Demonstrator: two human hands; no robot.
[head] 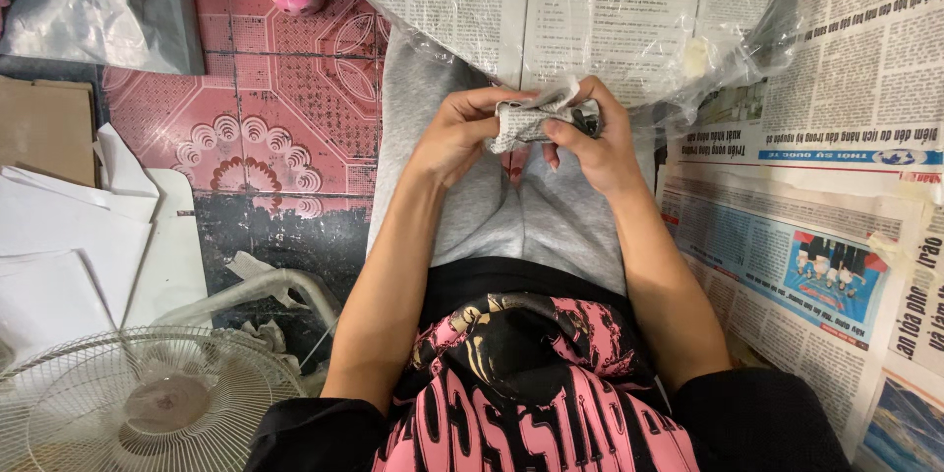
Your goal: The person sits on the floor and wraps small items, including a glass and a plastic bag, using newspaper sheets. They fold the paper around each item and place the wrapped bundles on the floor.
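Both hands up over the lap, forearms angled inward, wrists bent. Left hand (457, 133) and right hand (590, 143) are both closed on a small newspaper-wrapped bundle (526, 121), held between them above the grey trousers (511, 216). Left fingers curl over one end, right thumb and fingers pinch the other. Something dark shows at the right end, possibly the wrapped item, too small to tell. Judging by looks: light, paper skin soft, tears and crumples easily, not slippery. Best grip is around the bundle's middle, not the loose paper flaps. Newspaper sheets (816, 236) and clear plastic film (688, 69) lie ahead and to the right; white fan (138, 403) at left.
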